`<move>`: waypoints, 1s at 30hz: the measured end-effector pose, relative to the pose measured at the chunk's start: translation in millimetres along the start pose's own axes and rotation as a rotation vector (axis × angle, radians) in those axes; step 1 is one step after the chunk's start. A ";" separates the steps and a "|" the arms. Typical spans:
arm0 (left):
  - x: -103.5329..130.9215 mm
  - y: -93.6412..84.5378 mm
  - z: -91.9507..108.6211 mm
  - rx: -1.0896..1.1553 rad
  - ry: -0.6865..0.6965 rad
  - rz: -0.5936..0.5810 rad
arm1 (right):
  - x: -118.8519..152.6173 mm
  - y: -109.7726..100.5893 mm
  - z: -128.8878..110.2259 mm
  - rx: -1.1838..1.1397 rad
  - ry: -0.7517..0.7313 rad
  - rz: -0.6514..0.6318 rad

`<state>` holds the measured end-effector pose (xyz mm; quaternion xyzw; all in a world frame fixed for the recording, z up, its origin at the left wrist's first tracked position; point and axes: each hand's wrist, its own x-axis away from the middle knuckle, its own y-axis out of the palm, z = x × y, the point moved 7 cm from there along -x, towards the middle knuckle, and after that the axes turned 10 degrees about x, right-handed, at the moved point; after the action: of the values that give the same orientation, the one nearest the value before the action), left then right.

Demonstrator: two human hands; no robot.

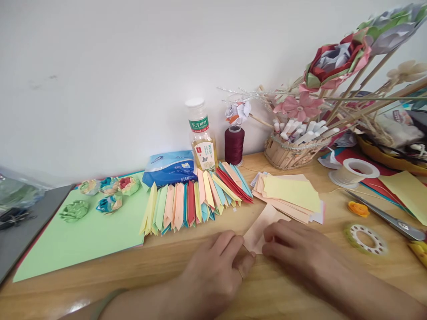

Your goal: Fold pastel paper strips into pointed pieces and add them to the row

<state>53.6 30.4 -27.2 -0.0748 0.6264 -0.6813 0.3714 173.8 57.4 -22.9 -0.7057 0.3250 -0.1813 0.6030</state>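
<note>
A small pale peach sheet of paper (266,218) lies at an angle on the wooden table between my hands. The left hand (215,264) has its fingers closed at the paper's near left corner; a ring is on one finger. My right hand (295,245) is curled over the right side of the sheet, fingertips pinched at its near edge. Just behind the sheet is a stack of yellow and peach paper slips (290,192). Left of that stand rows of folded colored paper pieces (190,202), pointed at their ends.
Green paper (110,238) bears several paper flowers (74,210). Behind are a tissue pack (170,166), a tea bottle (203,138), maroon thread (234,146) and a basket (290,153). To the right lie scissors (383,215), a tape roll (350,238) and a white spool (356,171).
</note>
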 end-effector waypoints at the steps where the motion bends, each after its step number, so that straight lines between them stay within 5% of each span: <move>1: -0.5 -2.4 -0.1 -0.024 0.018 0.023 | 1.2 -2.0 -4.1 0.015 -0.058 -0.004; 11: -3.2 -6.8 0.1 -0.005 0.057 0.013 | -1.9 -7.7 -26.2 -0.059 -0.035 -0.040; 18: -0.8 -7.6 2.4 -0.008 0.178 -0.037 | 4.6 -9.0 8.0 -0.053 0.285 0.114; 21: 0.1 -7.3 1.2 -0.021 0.187 -0.064 | 6.6 0.8 20.1 -0.076 0.406 0.071; 30: -2.0 -8.8 4.6 -0.068 0.232 -0.099 | 5.8 5.7 15.2 -0.036 0.459 0.042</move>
<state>53.9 27.4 -17.5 -0.0389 0.6834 -0.6811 0.2597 186.6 64.3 -32.4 -0.6496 0.4714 -0.3189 0.5041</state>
